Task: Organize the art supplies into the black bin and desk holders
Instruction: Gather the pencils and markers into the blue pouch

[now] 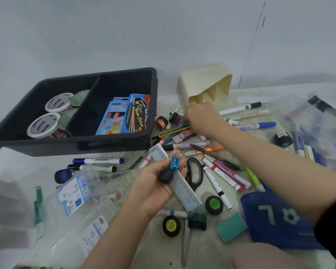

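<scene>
while your hands work over the speckled tabletop (202, 249), these lines record what shows.
left hand: your left hand (155, 183) lies palm up, fingers curled loosely round a blue plastic sharpener (174, 162), a rounded matte black piece (166, 176) and a clear ruler (176, 176) that crosses the palm.
right hand: your right hand (201, 115) reaches into the heap of pens by a small dark jar (175, 117); fingertips are hidden, so i cannot tell what it grips, if anything.
black bin: the black bin (113, 142), rectangular hard plastic with a centre divider, sits far left.
left compartment: round tubs with white lids (44, 126).
right compartment: two flat cardboard pencil boxes (124, 115), leaning.
desk holder: the cream desk holder (204, 82), smooth and divided, lies tipped on its side behind your right hand.
loose items: black-handled scissors (195, 174), markers (221, 177), a teal eraser block (231, 227) and a blue pouch (275, 220) lie scattered near your left hand.
</scene>
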The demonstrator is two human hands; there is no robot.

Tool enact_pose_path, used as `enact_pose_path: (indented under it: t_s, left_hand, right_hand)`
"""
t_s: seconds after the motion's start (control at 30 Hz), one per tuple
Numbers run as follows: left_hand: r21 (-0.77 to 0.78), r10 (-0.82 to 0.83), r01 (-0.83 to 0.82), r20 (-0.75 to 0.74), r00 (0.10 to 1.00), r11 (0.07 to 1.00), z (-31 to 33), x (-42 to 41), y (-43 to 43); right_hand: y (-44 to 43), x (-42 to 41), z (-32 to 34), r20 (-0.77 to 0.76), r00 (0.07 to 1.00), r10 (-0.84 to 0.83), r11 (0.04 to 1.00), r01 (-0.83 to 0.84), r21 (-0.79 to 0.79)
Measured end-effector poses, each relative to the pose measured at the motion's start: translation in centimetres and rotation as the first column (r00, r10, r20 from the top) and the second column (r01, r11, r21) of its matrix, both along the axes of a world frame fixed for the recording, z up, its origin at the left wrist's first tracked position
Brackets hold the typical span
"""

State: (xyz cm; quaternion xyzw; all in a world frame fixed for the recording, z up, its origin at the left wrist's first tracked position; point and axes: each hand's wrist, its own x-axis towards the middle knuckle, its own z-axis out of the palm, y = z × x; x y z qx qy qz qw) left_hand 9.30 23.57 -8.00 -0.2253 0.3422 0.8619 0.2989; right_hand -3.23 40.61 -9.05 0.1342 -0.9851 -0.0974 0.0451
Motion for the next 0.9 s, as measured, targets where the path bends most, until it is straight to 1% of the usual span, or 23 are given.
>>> enact_pose_path:
  t_s: [0.07,0.13,0.23,0.27,0.33,0.37,0.43,0.47,0.5,0.53,0.57,0.6,0.63,0.67,0.7,0.8,0.9]
  left_hand:
    - [0.0,0.008,-0.008,0.002,1.0,1.0,0.0,0.0,-0.3]
    - [0.008,0.015,-0.015,0.005,1.0,1.0,0.1,0.1,-0.4]
    - [0.016,0.023,-0.023,0.008,1.0,1.0,0.1,0.1,-0.5]
    - [0.014,0.025,-0.025,0.009,1.0,1.0,0.2,0.1,-0.5]
    - [0.007,0.026,-0.026,0.013,1.0,1.0,0.1,0.0,-0.4]
    - [0.003,0.024,-0.024,0.015,1.0,1.0,0.1,0.0,-0.3]
    - [0.002,0.015,-0.015,0.012,1.0,1.0,0.0,-0.1,-0.2]
    - [0.002,0.01,-0.01,0.008,1.0,1.0,0.0,-0.2,0.0]
    - [0.001,0.006,-0.006,0.004,1.0,1.0,0.0,-0.2,0.1]
    - [-0.001,0.005,-0.005,0.002,1.0,1.0,0.0,-0.2,0.3]
    - [-0.005,0.007,-0.007,0.001,1.0,1.0,0.0,-0.2,0.4]
    - [-0.008,0.012,-0.012,0.0,1.0,1.0,0.0,-0.3,0.6]
    - [-0.01,0.015,-0.015,0.001,1.0,1.0,0.0,-0.4,0.6]
    - [-0.008,0.015,-0.015,0.004,1.0,1.0,-0.1,-0.5,0.6]
    - [-0.004,0.012,-0.012,0.008,1.0,1.0,-0.1,-0.6,0.7]
    - [0.018,-0.01,0.01,0.002,1.0,1.0,-0.1,-0.8,1.1]
    - [0.03,-0.038,0.038,-0.023,0.999,0.999,0.2,-0.7,2.2]
  right_hand:
    - [0.1,-0.6,0.0,0.01,1.0,0.021,0.997,-0.021,0.077]
    - [0.2,-0.9,0.2,0.015,0.999,0.048,0.992,-0.05,0.118]
    - [0.6,-0.9,0.5,0.006,0.994,0.107,0.986,-0.106,0.13]
    - [0.9,-0.7,0.5,0.001,0.991,0.134,0.985,-0.134,0.112]
    - [1.6,-0.3,0.6,0.002,0.983,0.186,0.982,-0.186,0.018]
    - [2.0,0.1,0.8,0.008,0.98,0.197,0.979,-0.197,-0.056]
    - [2.8,1.1,1.4,0.044,0.983,0.176,0.949,-0.158,-0.272]
    - [3.1,1.7,1.8,0.076,0.985,0.152,0.905,-0.108,-0.411]
    - [3.4,2.3,2.4,0.108,0.986,0.129,0.828,-0.048,-0.559]
    - [3.6,2.8,3.0,0.126,0.986,0.11,0.714,0.01,-0.7]
    - [3.8,3.3,3.7,0.126,0.987,0.097,0.577,0.047,-0.815]
    - [4.1,3.8,4.4,0.118,0.989,0.089,0.441,0.067,-0.895]
    - [4.4,4.3,5.1,0.116,0.989,0.094,0.323,0.08,-0.943]
    - [4.8,4.8,5.8,0.123,0.986,0.113,0.23,0.095,-0.969]
    - [5.2,5.2,6.2,0.136,0.98,0.142,0.162,0.113,-0.98]
    - [6.4,6.3,6.5,0.172,0.958,0.228,0.047,0.165,-0.985]
    - [7.2,7.3,5.7,0.192,0.937,0.293,-0.156,0.245,-0.957]
